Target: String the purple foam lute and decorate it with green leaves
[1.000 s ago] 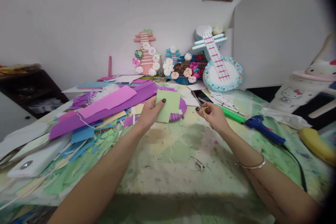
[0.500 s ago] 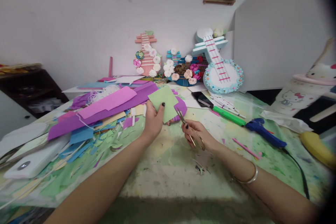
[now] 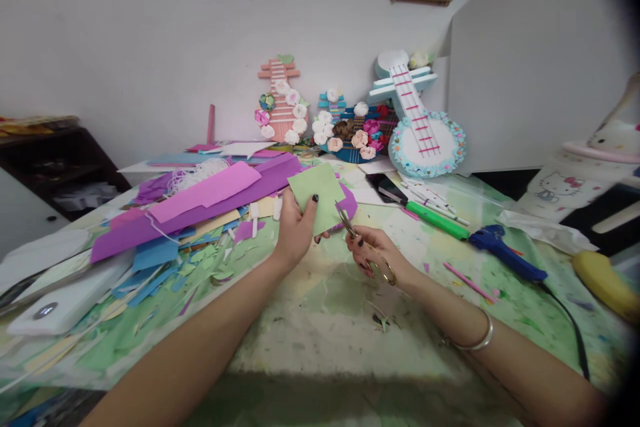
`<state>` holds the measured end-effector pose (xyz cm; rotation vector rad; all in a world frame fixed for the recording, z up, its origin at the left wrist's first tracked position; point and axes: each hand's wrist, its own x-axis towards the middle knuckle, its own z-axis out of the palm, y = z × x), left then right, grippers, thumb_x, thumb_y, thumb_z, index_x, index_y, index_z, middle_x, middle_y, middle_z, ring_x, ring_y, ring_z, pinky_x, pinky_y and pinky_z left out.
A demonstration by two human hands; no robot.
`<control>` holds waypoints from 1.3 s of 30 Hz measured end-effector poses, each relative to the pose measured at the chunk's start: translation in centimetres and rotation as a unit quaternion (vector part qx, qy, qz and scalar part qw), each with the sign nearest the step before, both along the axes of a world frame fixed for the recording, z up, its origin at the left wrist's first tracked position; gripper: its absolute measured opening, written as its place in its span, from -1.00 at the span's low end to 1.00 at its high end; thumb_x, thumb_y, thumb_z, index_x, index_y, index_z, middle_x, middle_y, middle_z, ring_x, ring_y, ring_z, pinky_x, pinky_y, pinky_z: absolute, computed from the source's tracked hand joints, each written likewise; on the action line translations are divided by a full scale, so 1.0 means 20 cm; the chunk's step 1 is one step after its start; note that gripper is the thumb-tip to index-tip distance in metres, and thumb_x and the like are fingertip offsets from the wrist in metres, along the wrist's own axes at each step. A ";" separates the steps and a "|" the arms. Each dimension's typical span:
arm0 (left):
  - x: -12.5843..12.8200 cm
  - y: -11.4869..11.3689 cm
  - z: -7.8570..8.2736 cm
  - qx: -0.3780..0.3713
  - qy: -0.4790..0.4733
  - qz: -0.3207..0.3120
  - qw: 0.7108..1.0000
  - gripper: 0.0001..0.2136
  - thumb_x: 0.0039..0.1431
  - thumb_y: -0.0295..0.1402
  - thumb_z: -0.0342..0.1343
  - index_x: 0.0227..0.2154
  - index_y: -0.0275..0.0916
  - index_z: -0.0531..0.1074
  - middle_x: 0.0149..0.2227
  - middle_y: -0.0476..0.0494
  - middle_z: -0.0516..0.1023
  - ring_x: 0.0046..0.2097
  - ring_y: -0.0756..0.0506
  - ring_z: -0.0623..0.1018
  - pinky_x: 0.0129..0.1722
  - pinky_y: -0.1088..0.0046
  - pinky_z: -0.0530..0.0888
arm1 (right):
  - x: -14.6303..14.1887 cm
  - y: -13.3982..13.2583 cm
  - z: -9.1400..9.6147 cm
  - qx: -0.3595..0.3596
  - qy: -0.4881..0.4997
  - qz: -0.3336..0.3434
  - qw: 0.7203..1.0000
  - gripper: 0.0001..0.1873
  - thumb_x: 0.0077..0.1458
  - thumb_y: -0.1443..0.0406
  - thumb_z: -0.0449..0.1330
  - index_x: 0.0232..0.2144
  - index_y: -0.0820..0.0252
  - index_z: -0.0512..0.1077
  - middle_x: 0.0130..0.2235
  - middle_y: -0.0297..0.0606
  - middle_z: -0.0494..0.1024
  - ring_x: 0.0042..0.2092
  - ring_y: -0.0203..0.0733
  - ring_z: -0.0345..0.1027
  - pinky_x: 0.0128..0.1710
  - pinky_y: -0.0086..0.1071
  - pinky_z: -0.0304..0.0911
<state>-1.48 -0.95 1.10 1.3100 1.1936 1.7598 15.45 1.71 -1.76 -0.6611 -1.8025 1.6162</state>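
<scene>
A square of light green paper (image 3: 320, 197) is pinched in my left hand (image 3: 295, 227), thumb on its face and some fingers hidden behind it. Gold-handled scissors (image 3: 381, 265) are gripped by my right hand (image 3: 377, 250), their blades pointing up and left at the paper's right edge. Whether the blades touch the paper I cannot tell. Behind the green square lies a purple piece (image 3: 349, 203), partly covered. Small cut scraps (image 3: 383, 320) rest on the table below my right hand.
Purple (image 3: 200, 217) and pink sheets (image 3: 207, 190) lie over blue and green offcuts at left. A green-handled cutter (image 3: 437, 221), a blue glue gun (image 3: 507, 253) and a phone (image 3: 383, 187) are at right. Decorated paper instruments (image 3: 427, 143) lean against the wall.
The green paper has shifted slightly right and turned a little in my left hand. The scissors have tilted slightly, with their handles a bit farther right.
</scene>
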 end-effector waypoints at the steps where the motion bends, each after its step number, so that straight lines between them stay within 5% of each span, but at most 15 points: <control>1: -0.01 0.00 0.00 -0.002 0.001 -0.006 1.000 -0.64 0.13 -0.10 0.08 -0.10 -0.13 0.17 -0.28 -0.10 0.52 -0.63 0.06 0.43 -0.75 0.58 0.28 | 0.01 0.01 0.01 0.003 -0.002 0.006 1.000 -0.51 -0.02 -0.14 0.15 -0.47 0.17 0.25 -0.69 -0.53 0.15 -0.71 -0.43 -0.01 -0.72 -0.48 -0.04; 5: -0.05 0.02 0.01 -0.025 0.026 -0.050 0.998 -0.62 0.06 -0.10 0.15 -0.16 -0.24 0.33 -0.58 0.03 0.44 -0.71 0.08 0.31 -0.78 0.58 0.24 | 0.05 0.04 0.06 0.013 -0.048 0.024 0.998 -0.47 -0.09 -0.13 0.20 -0.48 0.24 0.34 -0.70 -0.51 0.15 -0.69 -0.43 0.00 -0.70 -0.49 -0.08; 9: -0.09 0.04 0.00 -0.040 0.071 -0.047 0.996 -0.63 0.08 -0.03 0.10 -0.32 -0.30 0.43 -0.64 0.03 0.37 -0.71 0.09 0.27 -0.79 0.60 0.19 | 0.09 0.06 0.10 0.048 -0.091 0.042 0.994 -0.42 -0.16 -0.14 0.23 -0.47 0.32 0.43 -0.71 -0.50 0.14 -0.68 -0.45 -0.05 -0.69 -0.49 -0.17; 39: -0.07 0.02 -0.01 -0.022 0.155 -0.027 0.987 -0.63 0.19 -0.07 -0.04 -0.55 -0.28 0.31 -0.60 0.01 0.30 -0.58 0.07 0.21 -0.62 0.57 0.15 | 0.08 0.05 0.09 0.044 -0.106 0.051 0.992 -0.43 -0.14 -0.09 0.25 -0.46 0.39 0.48 -0.70 -0.51 0.13 -0.66 -0.50 -0.12 -0.69 -0.51 -0.24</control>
